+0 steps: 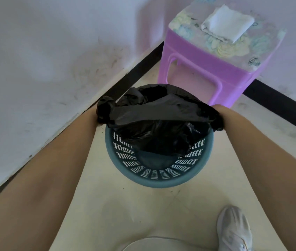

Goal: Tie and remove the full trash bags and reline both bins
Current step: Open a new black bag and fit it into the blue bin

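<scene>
Bag [154, 115], black: stretched across the far half of the bin's mouth, its body hung inside. Bin [154, 183], blue, slotted: stood on the floor [125, 214] near the wall [34, 51]. Left hand [94, 114], right hand [216, 107]: buried in the bag's rim at either side; whether it is clasped cannot be told. Stool [207, 69], purple: set behind the bin, folded cloth [228, 24] laid on top. Shoe [234, 230], white: seen lower right.

A glossy, crumpled black trash bag [159, 115] sits in a round blue bin [154, 182] with slotted walls, which stands upright on the pale floor. The bag's mouth is stretched wide across the bin's top. Its far edge lies over the far rim, the near rim is bare, and its body hangs inside.
</scene>
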{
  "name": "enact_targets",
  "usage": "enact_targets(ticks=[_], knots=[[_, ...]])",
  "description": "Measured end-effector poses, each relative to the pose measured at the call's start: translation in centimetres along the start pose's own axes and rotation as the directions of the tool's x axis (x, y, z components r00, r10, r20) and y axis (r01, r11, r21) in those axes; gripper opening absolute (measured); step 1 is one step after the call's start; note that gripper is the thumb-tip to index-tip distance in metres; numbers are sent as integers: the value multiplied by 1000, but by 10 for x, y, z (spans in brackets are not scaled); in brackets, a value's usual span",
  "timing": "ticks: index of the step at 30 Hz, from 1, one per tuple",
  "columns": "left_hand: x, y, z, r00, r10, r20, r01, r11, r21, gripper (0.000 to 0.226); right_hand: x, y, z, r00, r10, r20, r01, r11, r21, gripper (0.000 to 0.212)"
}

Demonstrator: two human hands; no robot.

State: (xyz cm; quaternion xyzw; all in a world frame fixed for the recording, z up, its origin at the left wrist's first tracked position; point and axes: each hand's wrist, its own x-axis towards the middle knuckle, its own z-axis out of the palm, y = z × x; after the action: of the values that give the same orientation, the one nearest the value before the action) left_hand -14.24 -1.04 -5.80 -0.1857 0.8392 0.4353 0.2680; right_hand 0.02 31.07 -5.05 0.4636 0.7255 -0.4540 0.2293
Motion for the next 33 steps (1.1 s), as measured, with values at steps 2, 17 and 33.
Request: enact_targets(ticks=[2,17,33], knots=[[-15,0,-5,997,49,-62,-56,991,-122,32,-7,6,2,1000,-4,-1,4,987,163,22],[-153,-52,13,954,-288,79,259,669,-696,27,-140,54,98,858,245,-452,207,640,740,66],[-112,-100,16,969,-245,39,206,712,-671,20,-106,70,128,995,91,41,-68,326,943,16]])
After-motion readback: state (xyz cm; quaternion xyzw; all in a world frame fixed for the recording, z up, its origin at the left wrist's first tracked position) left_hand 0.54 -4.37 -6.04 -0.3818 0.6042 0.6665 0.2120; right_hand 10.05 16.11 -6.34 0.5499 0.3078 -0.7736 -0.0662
